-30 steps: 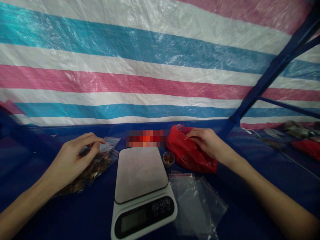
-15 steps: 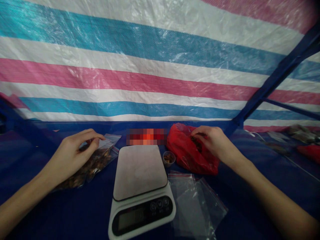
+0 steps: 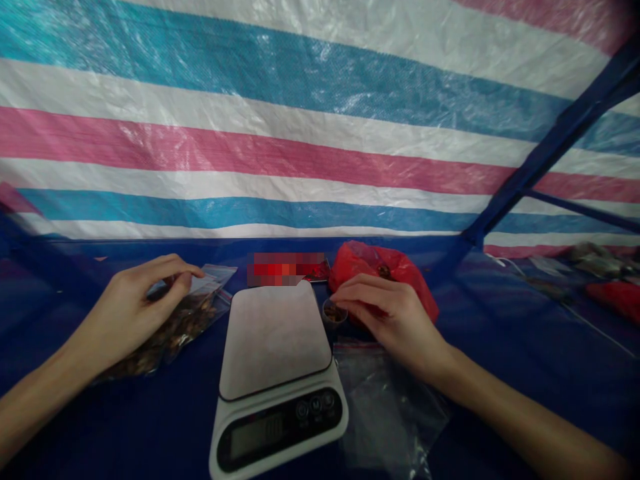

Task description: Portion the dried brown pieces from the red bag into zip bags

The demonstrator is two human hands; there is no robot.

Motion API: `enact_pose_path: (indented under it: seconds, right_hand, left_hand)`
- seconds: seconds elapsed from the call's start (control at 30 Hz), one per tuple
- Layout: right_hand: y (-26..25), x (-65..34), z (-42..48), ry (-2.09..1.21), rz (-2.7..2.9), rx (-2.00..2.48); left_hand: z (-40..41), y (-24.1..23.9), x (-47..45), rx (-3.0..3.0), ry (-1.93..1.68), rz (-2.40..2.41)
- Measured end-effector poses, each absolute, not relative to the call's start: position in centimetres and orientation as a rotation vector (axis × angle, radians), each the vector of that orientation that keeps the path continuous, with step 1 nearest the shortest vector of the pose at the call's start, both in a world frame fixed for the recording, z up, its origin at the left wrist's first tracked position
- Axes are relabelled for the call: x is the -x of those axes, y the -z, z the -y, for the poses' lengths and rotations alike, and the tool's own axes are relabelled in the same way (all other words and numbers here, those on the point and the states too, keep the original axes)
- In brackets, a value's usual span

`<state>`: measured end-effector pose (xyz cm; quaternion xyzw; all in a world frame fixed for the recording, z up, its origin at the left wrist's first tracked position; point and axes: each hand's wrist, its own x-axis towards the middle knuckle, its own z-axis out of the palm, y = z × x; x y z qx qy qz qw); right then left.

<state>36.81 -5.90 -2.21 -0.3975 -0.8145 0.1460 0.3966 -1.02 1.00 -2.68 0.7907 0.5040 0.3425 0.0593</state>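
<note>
My right hand [image 3: 385, 310] reaches over the small clear cup [image 3: 334, 313] with brown bits inside. Its fingertips are pinched together at the cup's rim, and what they hold, if anything, is too small to make out. Behind that hand lies an opened red plastic bag [image 3: 420, 277] with dark brown contents. My left hand [image 3: 150, 297] hovers loosely curled, thumb and forefinger slightly apart, over clear zip bags [image 3: 195, 320] of brown dried pieces; nothing shows in its fingers. Between the hands stands a white kitchen scale [image 3: 275, 340] with a bare plate.
Flat clear zip bags [image 3: 383, 407] lie right of the scale, partly under my right forearm. A blurred-out red packet [image 3: 285, 269] lies behind the scale. A striped tarp [image 3: 280, 153] and a blue frame bar [image 3: 530, 173] rise behind. More bags [image 3: 615, 300] lie far right.
My right hand has come out of the red bag and moved left and towards me to the cup. My left hand stays over the bags. The view has shifted slightly.
</note>
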Motion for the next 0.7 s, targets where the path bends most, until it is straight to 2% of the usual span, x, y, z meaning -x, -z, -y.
enact_pose_path:
  seconds: [0.3,0.47,0.6,0.7]
  right_hand:
    - [2.4,-35.9,5.3,-0.471,1.99,0.985]
    - [1.1,-40.2,3.6,-0.193,1.918,1.166]
    - [1.9,-46.0,1.2,-0.203,2.343,1.498]
    - [3.2,-47.6,0.6,-0.105,2.509,1.527]
  left_hand:
    - [-1.0,2.8,1.0,-2.391,-1.027,-1.55]
    - [-0.9,2.7,0.9,-2.375,-1.037,-1.57]
    - [-0.9,2.7,0.8,-2.383,-1.028,-1.552]
    - [-0.9,3.0,1.0,-2.381,-1.014,-1.553]
